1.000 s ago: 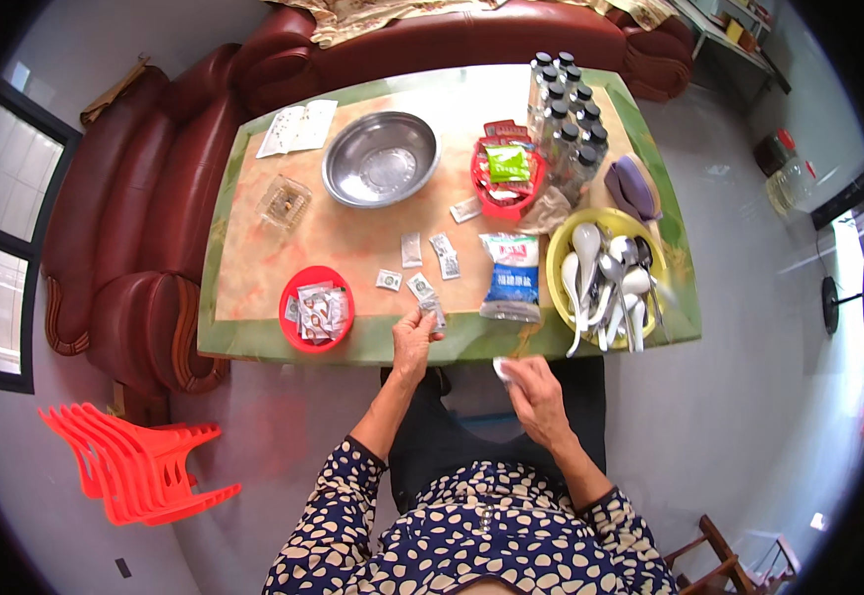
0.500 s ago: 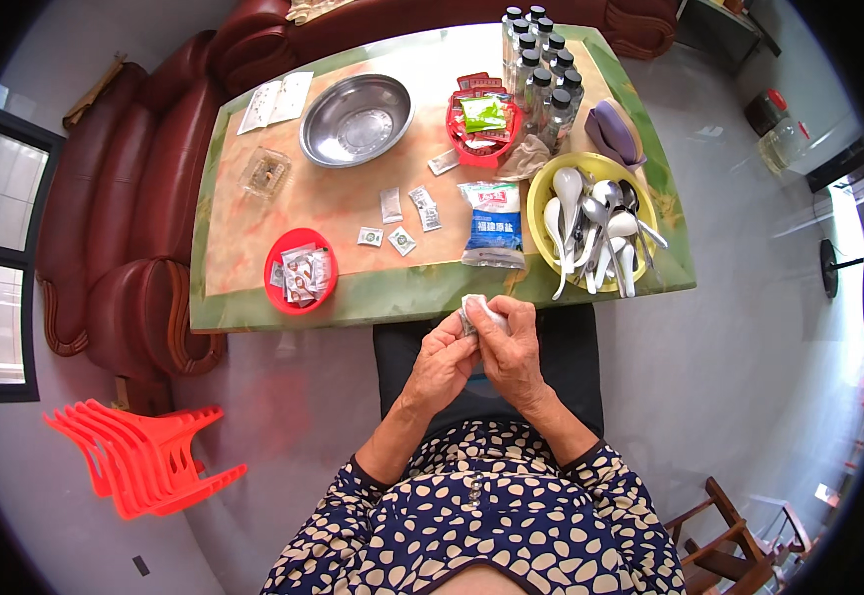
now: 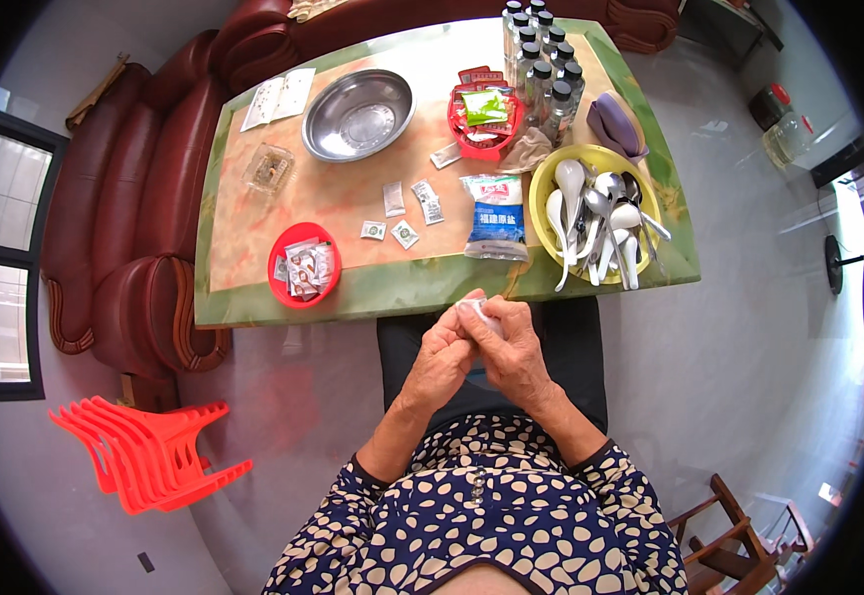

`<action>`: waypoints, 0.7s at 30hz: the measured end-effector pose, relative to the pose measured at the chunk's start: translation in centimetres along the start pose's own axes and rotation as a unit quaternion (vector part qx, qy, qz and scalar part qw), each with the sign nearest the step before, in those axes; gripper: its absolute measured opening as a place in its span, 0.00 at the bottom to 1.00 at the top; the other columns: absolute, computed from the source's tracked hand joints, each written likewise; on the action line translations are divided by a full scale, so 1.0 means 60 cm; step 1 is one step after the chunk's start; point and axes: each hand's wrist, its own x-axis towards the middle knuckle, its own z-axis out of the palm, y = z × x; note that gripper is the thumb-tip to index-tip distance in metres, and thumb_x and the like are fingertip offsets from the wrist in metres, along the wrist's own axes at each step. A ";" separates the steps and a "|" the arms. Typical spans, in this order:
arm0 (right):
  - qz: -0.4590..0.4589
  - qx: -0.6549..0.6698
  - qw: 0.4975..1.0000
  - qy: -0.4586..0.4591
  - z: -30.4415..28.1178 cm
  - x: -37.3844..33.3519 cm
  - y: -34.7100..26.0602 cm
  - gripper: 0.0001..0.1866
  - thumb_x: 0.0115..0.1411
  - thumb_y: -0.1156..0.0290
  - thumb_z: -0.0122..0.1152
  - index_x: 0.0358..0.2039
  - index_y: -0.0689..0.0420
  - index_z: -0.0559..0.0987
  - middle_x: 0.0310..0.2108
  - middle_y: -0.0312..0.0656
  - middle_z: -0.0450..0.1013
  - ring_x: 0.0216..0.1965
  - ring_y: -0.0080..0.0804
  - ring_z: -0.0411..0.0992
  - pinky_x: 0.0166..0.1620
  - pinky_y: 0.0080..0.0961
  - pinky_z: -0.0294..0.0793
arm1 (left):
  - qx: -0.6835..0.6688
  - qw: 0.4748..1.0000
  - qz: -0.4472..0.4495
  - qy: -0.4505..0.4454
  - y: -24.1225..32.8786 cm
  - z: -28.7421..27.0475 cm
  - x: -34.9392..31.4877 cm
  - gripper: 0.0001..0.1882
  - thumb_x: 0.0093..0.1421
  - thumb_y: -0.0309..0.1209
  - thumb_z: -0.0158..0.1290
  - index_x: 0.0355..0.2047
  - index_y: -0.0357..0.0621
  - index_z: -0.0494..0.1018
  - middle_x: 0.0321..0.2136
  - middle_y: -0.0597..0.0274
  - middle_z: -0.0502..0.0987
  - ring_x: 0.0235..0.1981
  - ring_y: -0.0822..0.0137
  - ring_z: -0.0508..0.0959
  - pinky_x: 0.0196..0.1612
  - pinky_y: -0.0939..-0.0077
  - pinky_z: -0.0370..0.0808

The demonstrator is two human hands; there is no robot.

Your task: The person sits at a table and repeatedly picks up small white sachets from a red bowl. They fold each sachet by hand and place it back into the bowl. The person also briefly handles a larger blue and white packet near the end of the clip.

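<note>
Both my hands are together in front of my lap, just off the near edge of the table. Between their fingertips is a small white packet, mostly covered by fingers and thumbs. My left hand is closed on its left side, while my right hand grips it from the right with the thumb laid over. Beyond them on the tabletop lie several loose sachets and a blue-and-white plastic bag. To the left, a red bowl holds more sachets.
A yellow basin full of spoons stands at the right. Behind it are a purple item and several black-capped bottles. Farther back sit a red basket of packets and a steel basin. Red plastic chairs stand lower left.
My fingers have shifted slightly around the white packet, and less of it shows now. The view has moved a little; the things on the table keep their places.
</note>
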 end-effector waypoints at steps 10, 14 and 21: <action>0.008 -0.029 0.999 0.014 -0.006 -0.002 0.000 0.29 0.44 0.83 0.61 0.51 0.61 0.75 0.43 0.47 0.68 0.44 0.43 0.68 0.45 0.33 0.72 | -0.050 0.999 0.013 -0.001 0.014 0.009 -0.008 0.32 0.57 0.12 0.40 0.64 0.32 0.51 0.62 0.45 0.61 0.60 0.58 0.66 0.62 0.66 0.65; 0.028 -0.063 0.997 -0.035 -0.010 -0.014 -0.017 0.28 0.44 0.82 0.61 0.51 0.62 0.75 0.43 0.47 0.67 0.41 0.43 0.67 0.42 0.34 0.72 | -0.087 0.996 0.019 0.014 0.012 0.005 -0.008 0.33 0.56 0.12 0.39 0.64 0.32 0.50 0.61 0.42 0.60 0.62 0.55 0.64 0.63 0.63 0.64; 0.017 -0.004 0.998 -0.057 -0.014 -0.039 -0.021 0.27 0.45 0.85 0.60 0.49 0.62 0.76 0.42 0.48 0.67 0.40 0.43 0.67 0.41 0.32 0.72 | -0.116 0.993 0.006 0.032 0.016 0.001 -0.008 0.34 0.54 0.12 0.41 0.63 0.31 0.51 0.61 0.38 0.60 0.62 0.50 0.63 0.64 0.59 0.63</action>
